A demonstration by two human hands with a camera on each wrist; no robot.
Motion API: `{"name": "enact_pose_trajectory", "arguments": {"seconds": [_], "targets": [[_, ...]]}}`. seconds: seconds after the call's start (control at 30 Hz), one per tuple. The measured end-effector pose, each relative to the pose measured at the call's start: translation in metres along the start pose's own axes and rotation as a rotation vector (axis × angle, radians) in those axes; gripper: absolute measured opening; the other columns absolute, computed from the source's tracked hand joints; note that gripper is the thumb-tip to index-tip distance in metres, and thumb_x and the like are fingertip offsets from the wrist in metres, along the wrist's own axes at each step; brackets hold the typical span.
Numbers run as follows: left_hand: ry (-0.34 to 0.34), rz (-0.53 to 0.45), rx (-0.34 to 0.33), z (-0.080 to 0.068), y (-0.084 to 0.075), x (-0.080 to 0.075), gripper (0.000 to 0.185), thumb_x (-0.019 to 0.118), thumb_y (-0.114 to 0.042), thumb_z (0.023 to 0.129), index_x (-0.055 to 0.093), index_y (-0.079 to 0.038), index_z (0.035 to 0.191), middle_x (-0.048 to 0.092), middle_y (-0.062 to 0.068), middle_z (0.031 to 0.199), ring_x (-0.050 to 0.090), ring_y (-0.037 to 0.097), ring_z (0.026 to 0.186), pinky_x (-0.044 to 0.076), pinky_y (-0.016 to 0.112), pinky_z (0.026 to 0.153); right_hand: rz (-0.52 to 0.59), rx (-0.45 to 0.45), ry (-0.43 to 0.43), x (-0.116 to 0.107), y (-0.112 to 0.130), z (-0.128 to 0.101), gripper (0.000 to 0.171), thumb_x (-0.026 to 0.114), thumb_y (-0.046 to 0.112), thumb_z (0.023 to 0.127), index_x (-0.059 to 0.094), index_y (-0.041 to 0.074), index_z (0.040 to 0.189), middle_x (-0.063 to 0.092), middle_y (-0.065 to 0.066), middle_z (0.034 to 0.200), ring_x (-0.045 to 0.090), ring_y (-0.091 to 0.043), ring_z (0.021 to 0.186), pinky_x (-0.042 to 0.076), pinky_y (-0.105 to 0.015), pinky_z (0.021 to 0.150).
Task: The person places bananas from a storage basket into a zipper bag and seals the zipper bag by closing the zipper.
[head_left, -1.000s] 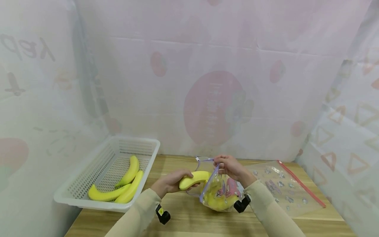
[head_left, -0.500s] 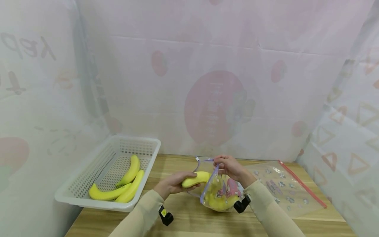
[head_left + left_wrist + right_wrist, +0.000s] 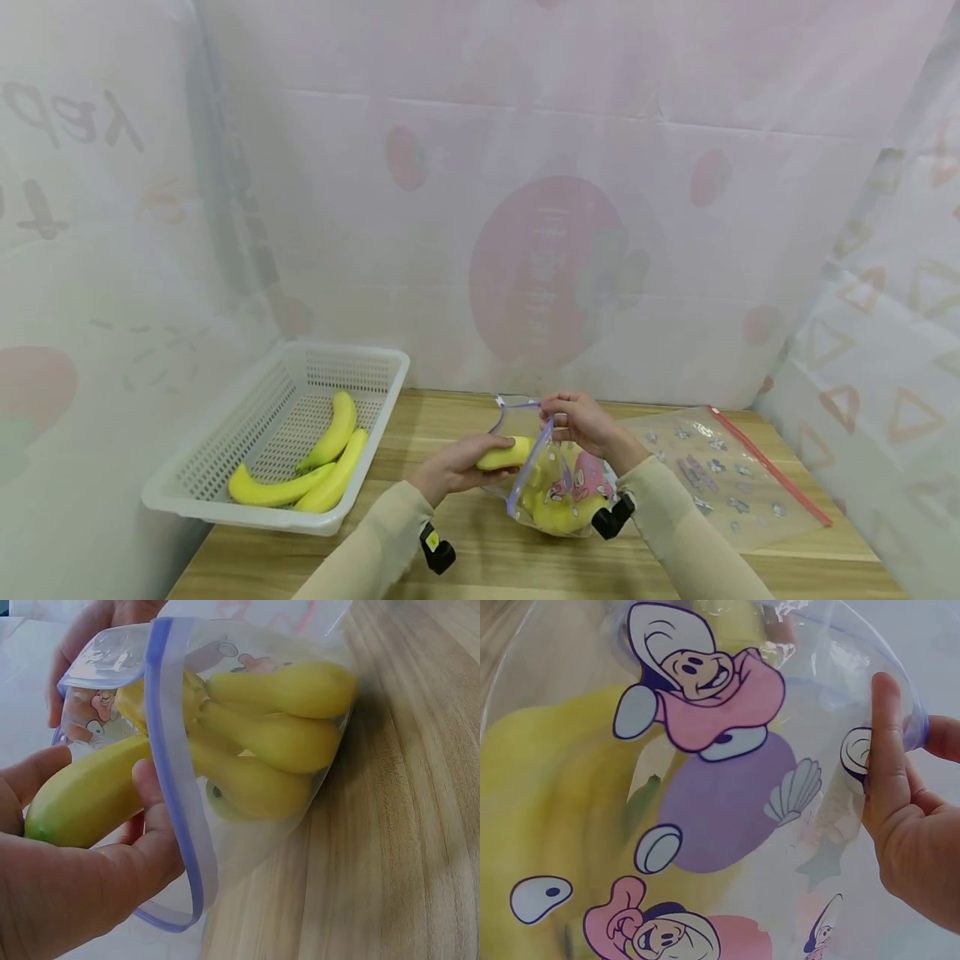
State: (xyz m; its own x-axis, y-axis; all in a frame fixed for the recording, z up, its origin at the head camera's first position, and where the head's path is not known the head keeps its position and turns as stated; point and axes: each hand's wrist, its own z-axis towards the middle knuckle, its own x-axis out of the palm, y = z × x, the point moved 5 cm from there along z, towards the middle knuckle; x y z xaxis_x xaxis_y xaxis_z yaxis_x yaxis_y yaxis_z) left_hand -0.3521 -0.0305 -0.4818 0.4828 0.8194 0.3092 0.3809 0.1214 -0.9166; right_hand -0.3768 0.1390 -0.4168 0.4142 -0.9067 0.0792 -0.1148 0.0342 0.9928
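Note:
My left hand [image 3: 467, 465] grips a single yellow banana [image 3: 90, 796] between thumb and fingers. The banana's far end is inside the mouth of a clear zip bag [image 3: 567, 479] with a purple zip edge [image 3: 171, 750]. My right hand [image 3: 588, 423] pinches the bag's upper rim and holds the mouth apart. Several bananas [image 3: 281, 739] lie inside the bag, which rests on the table. In the right wrist view, cartoon prints [image 3: 697, 682] on the bag partly cover the bananas behind, and the right fingers [image 3: 887, 742] are at the rim.
On the left a white perforated basket [image 3: 161, 492] holds three bananas [image 3: 335, 475]. A flat clear bag with a red zip [image 3: 772, 467] lies on the right of the wooden table [image 3: 480, 558]. Printed cloth walls [image 3: 555, 275] stand behind and at both sides.
My left hand has moved right, pushing the banana further into the purple-edged bag. The right hand keeps its place at the rim.

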Motion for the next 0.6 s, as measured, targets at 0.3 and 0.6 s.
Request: {"name": "enact_pose_trajectory", "arguments": {"seconds": [0.3,0.6], "targets": [[-0.086,0.049,0.009,0.0003,0.0006,0.0011,0.031,0.048,-0.016,0.086,0.047,0.001,0.112,0.056,0.014,0.101,0.059,0.020,0.085,0.046,0.026,0.070,0.015,-0.007,0.000,-0.0022,0.0005,0.0009,0.023,0.053,0.013,0.096,0.052,-0.007,0.108,0.055,-0.007,0.089,0.061,-0.014,0.072,0.053,-0.023,0.061],[-0.130,0.034,0.028,-0.0023,0.0015,-0.0001,0.022,0.045,-0.009,0.082,0.044,0.000,0.102,0.049,0.019,0.103,0.056,0.028,0.088,0.049,0.031,0.075,0.013,-0.005,0.003,-0.0029,0.0014,0.0008,0.022,0.054,0.013,0.096,0.053,-0.006,0.108,0.055,-0.007,0.090,0.061,-0.013,0.072,0.053,-0.023,0.061]]}}
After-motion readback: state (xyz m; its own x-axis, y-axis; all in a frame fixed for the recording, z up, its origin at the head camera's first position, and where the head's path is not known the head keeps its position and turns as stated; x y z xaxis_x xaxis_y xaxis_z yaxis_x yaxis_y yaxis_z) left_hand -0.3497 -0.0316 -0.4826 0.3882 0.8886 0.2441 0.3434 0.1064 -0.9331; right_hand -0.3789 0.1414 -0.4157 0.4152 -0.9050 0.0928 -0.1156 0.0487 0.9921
